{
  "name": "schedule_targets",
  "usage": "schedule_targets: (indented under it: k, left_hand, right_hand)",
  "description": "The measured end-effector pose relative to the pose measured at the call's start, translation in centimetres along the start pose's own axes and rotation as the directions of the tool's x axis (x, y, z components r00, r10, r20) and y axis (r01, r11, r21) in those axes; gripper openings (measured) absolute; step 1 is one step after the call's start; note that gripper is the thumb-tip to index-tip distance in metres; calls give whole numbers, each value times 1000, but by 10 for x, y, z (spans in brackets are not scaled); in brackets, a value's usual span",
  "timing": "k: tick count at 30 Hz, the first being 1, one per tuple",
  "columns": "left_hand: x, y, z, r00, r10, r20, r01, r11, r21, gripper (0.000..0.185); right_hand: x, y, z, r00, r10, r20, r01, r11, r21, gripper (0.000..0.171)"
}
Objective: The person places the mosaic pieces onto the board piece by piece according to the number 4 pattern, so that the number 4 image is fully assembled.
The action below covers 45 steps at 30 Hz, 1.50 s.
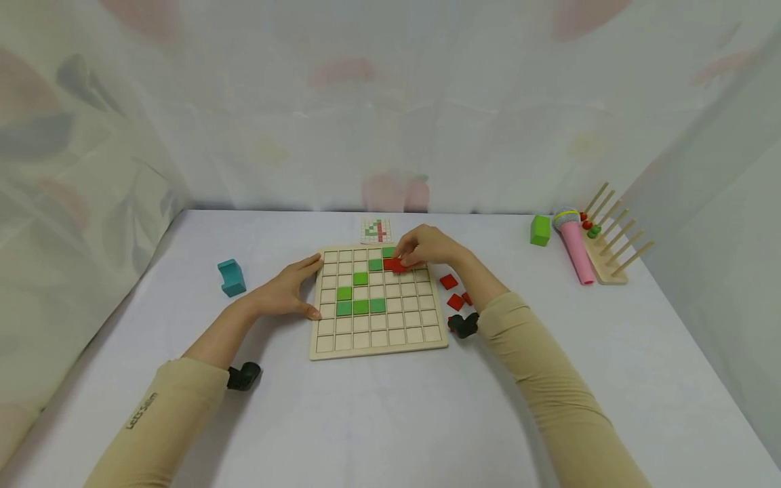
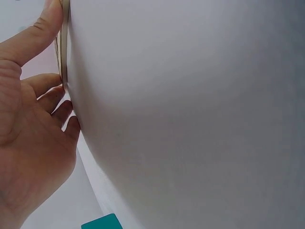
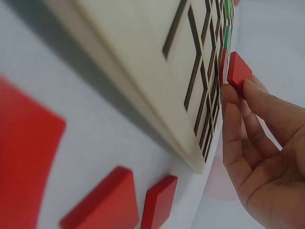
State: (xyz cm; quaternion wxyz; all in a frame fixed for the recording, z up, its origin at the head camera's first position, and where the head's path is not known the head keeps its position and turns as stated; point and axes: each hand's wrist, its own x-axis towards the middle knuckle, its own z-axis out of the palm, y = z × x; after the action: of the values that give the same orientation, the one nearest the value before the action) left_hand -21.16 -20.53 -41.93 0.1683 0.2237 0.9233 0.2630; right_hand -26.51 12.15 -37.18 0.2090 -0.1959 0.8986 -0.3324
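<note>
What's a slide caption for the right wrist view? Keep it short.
Right hand pinches a red tile at the wooden grid board.

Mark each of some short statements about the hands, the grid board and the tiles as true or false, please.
1. The right hand pinches a red tile over the wooden grid board. True.
2. The left hand lifts a green tile. False: it rests against the board's left edge.
3. Green tiles sit in the board. True.
4. The spare red tiles lie left of the board. False: they lie to its right.
</note>
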Motion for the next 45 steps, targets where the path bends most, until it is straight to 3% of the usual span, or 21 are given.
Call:
schedule_targets:
  k: [13,25,45]
  left_hand:
    - [-2,0,1,1000,8,-6,-8,1000,-21,119]
    - [-2,1,-1,1000,15,-4,-15,1000,-13,118]
    - [-3,2,-2,1000,22,-4,-22,1000,-14,117]
  right_hand:
    - [4,-8,12,999,2,33,-4,998,69,16]
    - [4,-10,15,1000,-4,14,5,999,-39,10]
    - [2,-12,17,1000,-4,-12,3,997,-75,7]
